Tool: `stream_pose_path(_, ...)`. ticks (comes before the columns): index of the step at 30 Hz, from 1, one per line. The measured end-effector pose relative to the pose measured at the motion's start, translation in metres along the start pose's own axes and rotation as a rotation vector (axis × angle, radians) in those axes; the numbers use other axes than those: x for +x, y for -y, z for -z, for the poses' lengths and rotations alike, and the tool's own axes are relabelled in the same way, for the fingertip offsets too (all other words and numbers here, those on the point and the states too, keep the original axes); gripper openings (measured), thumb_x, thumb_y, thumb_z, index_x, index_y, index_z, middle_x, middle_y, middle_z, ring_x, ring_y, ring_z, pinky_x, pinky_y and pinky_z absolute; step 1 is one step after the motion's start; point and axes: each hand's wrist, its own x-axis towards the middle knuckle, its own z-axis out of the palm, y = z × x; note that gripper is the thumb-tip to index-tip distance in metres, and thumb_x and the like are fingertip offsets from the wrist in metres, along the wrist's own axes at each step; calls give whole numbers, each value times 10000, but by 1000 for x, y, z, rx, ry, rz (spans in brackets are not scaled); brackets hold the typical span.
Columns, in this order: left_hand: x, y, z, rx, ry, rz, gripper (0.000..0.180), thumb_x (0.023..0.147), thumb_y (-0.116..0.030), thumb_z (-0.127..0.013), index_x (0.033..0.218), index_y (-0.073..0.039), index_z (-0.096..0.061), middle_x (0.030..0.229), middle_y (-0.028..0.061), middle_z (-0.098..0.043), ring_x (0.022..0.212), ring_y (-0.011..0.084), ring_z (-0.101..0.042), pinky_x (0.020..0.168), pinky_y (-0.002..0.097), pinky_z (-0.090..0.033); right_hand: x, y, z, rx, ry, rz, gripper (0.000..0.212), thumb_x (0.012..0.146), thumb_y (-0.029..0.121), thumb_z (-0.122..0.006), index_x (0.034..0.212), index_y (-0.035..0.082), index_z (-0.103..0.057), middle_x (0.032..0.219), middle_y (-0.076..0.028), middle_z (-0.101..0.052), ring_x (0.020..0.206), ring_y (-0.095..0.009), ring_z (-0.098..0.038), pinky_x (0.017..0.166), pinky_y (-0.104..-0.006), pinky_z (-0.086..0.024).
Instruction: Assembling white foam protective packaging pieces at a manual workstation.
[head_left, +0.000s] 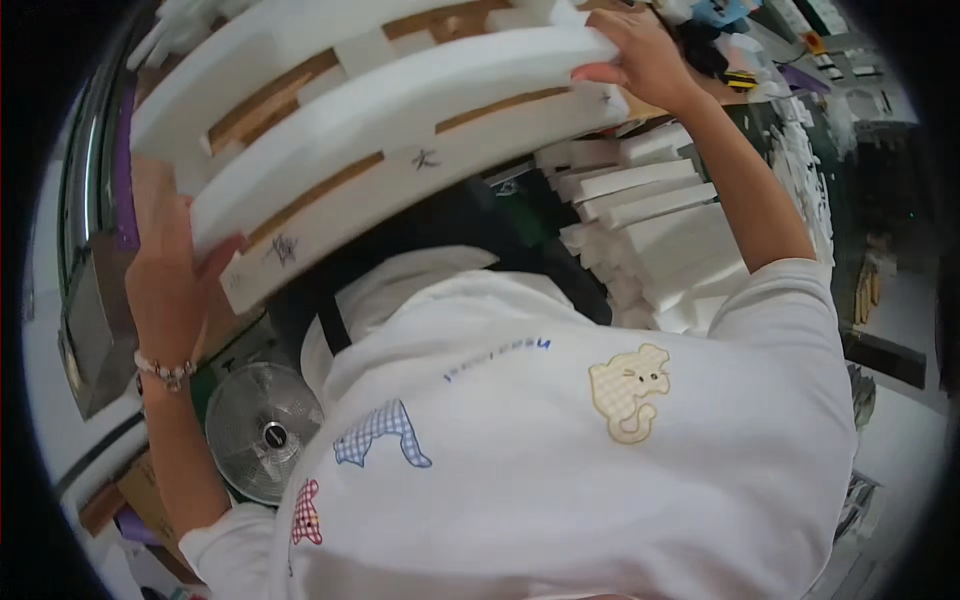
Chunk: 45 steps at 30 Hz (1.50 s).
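Observation:
A stack of long white foam strips and thin wooden slats (pixel 400 110) is held up in front of my chest, tilted from lower left to upper right. My left hand (pixel 165 275) grips its lower left end, thumb on the near face. My right hand (pixel 640 55) clasps the upper right end, fingers curled over the top foam strip. A beaded bracelet sits on my left wrist. My white shirt with patchwork animal shapes fills the lower half of the view.
A pile of white foam blocks (pixel 650 220) lies below the right end of the bundle. A small round fan (pixel 262 430) stands on the floor at lower left. Cardboard boxes (pixel 140 490) sit at far left. A cluttered workbench (pixel 800 50) is at top right.

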Motion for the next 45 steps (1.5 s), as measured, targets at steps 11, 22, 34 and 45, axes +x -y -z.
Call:
stream_pose_path(11, 43, -49, 5, -3, -2, -68, 545, 813, -400, -704, 1194, -49, -533, 991, 161, -659, 864, 354, -649, 704, 423, -519, 55, 132, -3, 138, -205, 294, 553, 819, 481, -662, 1132, 45, -530, 1046, -174, -635, 984, -386, -598, 835, -458, -455)
stream_pose_path(22, 53, -9, 42, -264, 323, -194, 514, 805, -229, -736, 1231, -16, -541, 1113, 254, -615, 1079, 365, -587, 931, 407, -453, 77, 156, 2, 154, -126, 274, 564, 851, 514, -610, 1115, 21, -532, 992, -183, -640, 930, -392, -613, 754, -456, -482)
stream_pose_path(34, 29, 12, 13, -316, 226, -217, 499, 842, -316, -675, 1231, -45, -522, 1099, 206, -609, 1040, 368, -577, 867, 433, -457, 120, 248, 2, 261, -208, 400, 429, 770, 356, -724, 941, -17, -596, 904, -174, -673, 833, -312, -682, 702, -371, -536)
stream_pose_path(45, 11, 14, 6, -124, -55, -256, 410, 836, -270, -723, 1129, -63, -524, 938, 186, -646, 834, 408, -622, 679, 442, -499, 64, 148, 9, 91, -92, 182, 541, 784, 520, -683, 942, 31, -513, 893, -201, -627, 878, -415, -606, 771, -463, -477)
